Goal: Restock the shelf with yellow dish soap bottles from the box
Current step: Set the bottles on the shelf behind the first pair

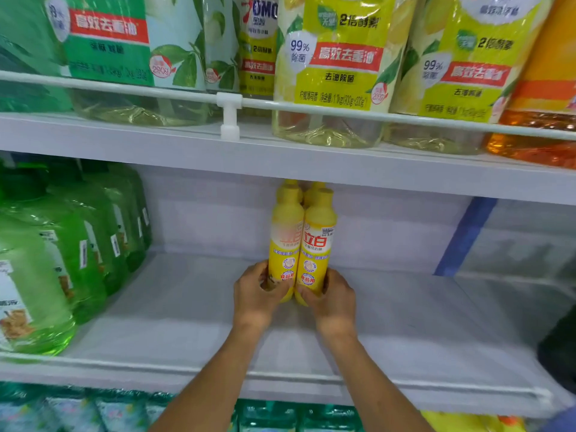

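Two yellow dish soap bottles stand upright side by side on the white middle shelf [187, 307]. My left hand [255, 294] grips the base of the left bottle [285, 238]. My right hand [333, 296] grips the base of the right bottle [319, 241]. The caps of two more yellow bottles [304, 186] show right behind them, toward the shelf's back wall. The box is not in view.
Large green detergent jugs [62, 251] fill the shelf's left end. The upper shelf [280, 157] carries big green, yellow and orange refill bottles behind a white rail [229, 102]. A blue strip [464, 238] marks the divider at right. Green packs [280, 416] sit below.
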Demonstrator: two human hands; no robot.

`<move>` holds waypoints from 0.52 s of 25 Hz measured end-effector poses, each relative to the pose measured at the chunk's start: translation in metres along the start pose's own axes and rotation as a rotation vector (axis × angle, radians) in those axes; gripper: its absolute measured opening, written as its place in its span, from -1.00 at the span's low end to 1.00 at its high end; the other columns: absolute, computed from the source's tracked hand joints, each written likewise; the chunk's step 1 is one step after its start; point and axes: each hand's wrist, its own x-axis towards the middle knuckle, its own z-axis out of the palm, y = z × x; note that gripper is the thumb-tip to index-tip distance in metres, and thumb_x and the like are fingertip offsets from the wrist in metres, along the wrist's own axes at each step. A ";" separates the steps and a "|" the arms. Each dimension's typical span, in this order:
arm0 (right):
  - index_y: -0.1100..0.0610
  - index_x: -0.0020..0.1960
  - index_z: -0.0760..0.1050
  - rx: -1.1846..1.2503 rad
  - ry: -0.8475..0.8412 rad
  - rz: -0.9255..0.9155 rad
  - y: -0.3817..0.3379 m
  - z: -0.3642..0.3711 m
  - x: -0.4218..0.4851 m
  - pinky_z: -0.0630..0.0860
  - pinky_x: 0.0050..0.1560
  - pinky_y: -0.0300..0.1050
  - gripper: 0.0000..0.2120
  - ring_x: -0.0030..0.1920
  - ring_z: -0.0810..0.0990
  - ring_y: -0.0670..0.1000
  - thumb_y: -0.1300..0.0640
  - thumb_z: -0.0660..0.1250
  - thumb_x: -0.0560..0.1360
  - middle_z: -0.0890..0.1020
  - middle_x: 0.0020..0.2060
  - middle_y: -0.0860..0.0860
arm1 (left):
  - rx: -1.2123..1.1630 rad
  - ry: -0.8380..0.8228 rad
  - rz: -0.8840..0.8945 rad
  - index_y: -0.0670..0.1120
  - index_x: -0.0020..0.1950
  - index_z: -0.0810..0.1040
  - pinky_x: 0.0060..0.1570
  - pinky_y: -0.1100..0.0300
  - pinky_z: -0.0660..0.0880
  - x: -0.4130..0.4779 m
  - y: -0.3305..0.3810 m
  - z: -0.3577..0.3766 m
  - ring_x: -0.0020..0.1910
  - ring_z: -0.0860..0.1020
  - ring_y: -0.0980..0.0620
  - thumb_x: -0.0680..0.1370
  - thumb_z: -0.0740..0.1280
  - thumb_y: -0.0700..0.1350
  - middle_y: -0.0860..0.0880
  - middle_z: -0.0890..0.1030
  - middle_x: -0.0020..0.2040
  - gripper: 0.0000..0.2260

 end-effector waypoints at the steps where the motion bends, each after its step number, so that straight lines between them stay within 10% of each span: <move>1: 0.06 0.12 0.60 -0.004 0.004 -0.007 0.002 0.002 0.002 0.62 0.00 0.00 -0.44 -0.03 0.68 0.07 -0.23 0.48 0.23 0.71 -0.02 0.01 | -0.011 0.008 0.015 0.22 -0.01 0.63 -0.03 0.17 0.63 0.001 -0.002 0.001 -0.10 0.68 0.15 0.24 0.52 0.18 0.10 0.71 -0.07 -0.66; 13: 0.05 0.18 0.56 -0.001 0.068 -0.083 0.020 0.017 0.017 0.60 0.03 0.04 -0.45 -0.01 0.64 0.05 -0.23 0.51 0.31 0.67 0.01 0.00 | -0.001 0.000 0.041 0.24 0.00 0.59 -0.10 0.48 0.51 0.017 -0.013 0.011 -0.06 0.63 0.32 0.35 0.62 -0.11 0.15 0.68 -0.02 -0.63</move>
